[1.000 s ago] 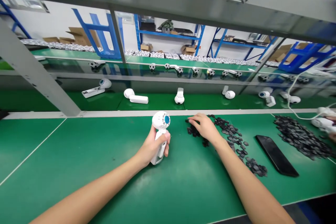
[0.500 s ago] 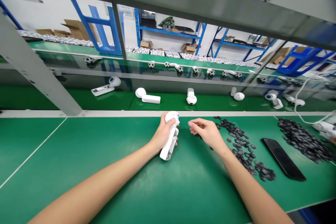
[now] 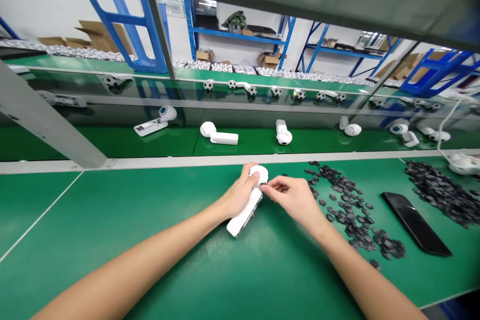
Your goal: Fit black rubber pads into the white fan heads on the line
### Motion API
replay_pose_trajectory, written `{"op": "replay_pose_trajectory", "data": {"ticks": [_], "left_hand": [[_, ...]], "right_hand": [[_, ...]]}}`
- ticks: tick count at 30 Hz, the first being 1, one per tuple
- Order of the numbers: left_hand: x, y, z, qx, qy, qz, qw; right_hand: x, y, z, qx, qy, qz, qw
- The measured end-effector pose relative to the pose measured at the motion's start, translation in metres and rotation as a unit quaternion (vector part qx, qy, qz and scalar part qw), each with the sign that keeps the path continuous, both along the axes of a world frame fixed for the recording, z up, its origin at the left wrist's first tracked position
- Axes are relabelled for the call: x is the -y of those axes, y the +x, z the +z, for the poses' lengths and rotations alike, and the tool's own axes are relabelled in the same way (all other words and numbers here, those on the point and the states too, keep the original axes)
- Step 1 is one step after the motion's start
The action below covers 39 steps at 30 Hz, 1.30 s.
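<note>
Your left hand (image 3: 238,197) grips the white fan (image 3: 243,219) by the handle, steadying it; your right hand (image 3: 296,200) pinches narrow at its head (image 3: 261,174); anything held there is hidden.

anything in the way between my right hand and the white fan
Nothing visible. The right hand has its fingertips right at the head of the white fan, and the left hand holds the fan from the other side.
</note>
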State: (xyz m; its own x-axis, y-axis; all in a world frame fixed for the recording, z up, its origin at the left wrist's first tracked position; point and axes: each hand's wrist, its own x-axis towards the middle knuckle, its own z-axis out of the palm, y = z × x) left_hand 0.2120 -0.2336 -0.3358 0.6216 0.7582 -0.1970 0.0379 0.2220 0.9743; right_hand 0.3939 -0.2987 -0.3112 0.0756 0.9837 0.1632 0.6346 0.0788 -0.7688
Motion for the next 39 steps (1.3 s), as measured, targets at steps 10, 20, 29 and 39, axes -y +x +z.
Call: {"op": "replay_pose_trajectory", "data": {"ticks": [10, 20, 29, 39], "left_hand": [[0.002, 0.0, 0.002, -0.042, 0.027, 0.007, 0.999], [-0.005, -0.001, 0.004, 0.037, -0.029, -0.024, 0.999], [-0.005, -0.004, 0.012, 0.058, -0.036, -0.01, 0.998], [-0.01, -0.002, -0.001, 0.129, -0.069, 0.009, 0.989]], "right_hand": [[-0.004, -0.005, -0.014, 0.05, 0.047, -0.002, 0.998], [-0.016, 0.076, -0.005, 0.095, 0.062, -0.006, 0.994], [-0.018, 0.083, -0.01, 0.226, 0.012, 0.048, 0.973], [-0.012, 0.05, -0.006, 0.047, 0.013, -0.007, 0.999]]}}
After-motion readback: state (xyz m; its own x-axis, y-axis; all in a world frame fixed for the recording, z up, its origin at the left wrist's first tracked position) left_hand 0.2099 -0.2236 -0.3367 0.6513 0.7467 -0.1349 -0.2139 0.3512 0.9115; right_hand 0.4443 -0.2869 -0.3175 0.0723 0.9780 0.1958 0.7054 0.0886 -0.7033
